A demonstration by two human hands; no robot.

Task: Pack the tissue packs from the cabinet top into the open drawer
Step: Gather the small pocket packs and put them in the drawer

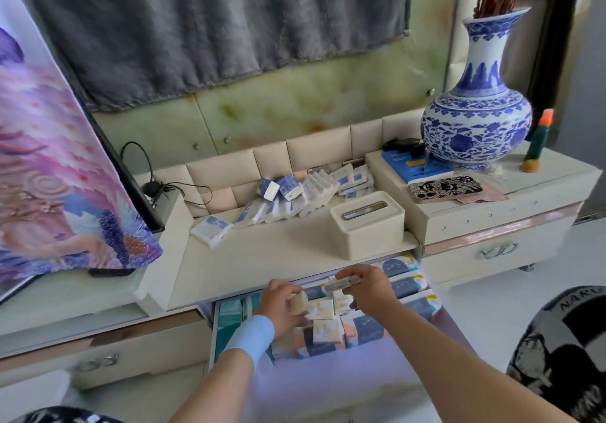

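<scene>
Many small white-and-blue tissue packs [295, 198] lie in a leaning row on the cream cabinet top [262, 258]; one pack [211, 230] lies apart at the left. Below, the open drawer [216, 331] holds several packs, small cream ones [323, 309] in the middle and bigger patterned ones around them. Over the drawer, my left hand [282, 308], with a light-blue wristband, grips a small cream pack [298, 304]. My right hand [364, 288] holds another small pack [342, 283] just above the packs in the drawer.
A cream tissue box [367, 224] stands near the cabinet top's front edge. On the raised right section are a blue-and-white vase [477, 108], a blue book [414, 167] and a phone [444, 189]. A draped screen [59, 160] fills the left.
</scene>
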